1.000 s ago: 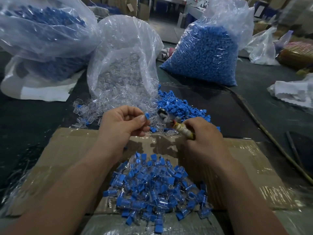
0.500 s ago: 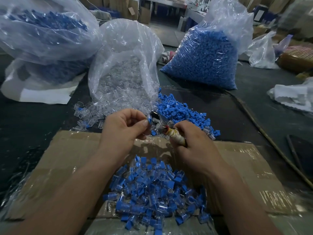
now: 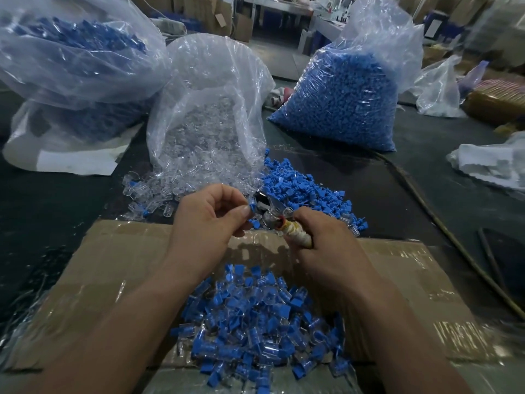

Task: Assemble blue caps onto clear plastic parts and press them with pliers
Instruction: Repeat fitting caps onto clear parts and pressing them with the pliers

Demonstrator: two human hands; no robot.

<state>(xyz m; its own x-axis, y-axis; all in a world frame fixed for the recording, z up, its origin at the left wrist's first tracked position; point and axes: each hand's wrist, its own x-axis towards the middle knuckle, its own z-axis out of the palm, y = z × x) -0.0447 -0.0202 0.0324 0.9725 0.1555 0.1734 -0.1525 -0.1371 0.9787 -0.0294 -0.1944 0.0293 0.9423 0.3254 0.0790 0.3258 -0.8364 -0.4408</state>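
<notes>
A taped cardboard box [image 3: 113, 265] is lying flat on the near part of the dark table [image 3: 412, 194]. A heap of assembled pieces [image 3: 255, 322], clear bodies with blue tops, is sitting on it between the two forearms.

Beyond the box three big plastic bags are standing: a bag of blue pieces [image 3: 71, 52] on the left, an open bag of clear plastic parts [image 3: 207, 123] in the middle, and a full bag of blue caps [image 3: 346, 95] on the right. From the middle bag's mouth loose clear parts [image 3: 153, 189] are spilling, and a loose pile of blue caps [image 3: 301, 189] is lying just beside them. Both are too many to count. At the far right, crumpled white plastic [image 3: 488, 163] is lying.

The left hand [image 3: 210, 220] is pinching one blue cap [image 3: 252, 207] between thumb and forefinger, with the other fingers curled in. The cap is sticking out past the fingertips, just beside the metal head of the single pliers [image 3: 271, 214]. The right hand [image 3: 326, 245] is gripping the wrapped handle, fingers closed round it. I cannot tell whether the jaws are touching the cap.
</notes>
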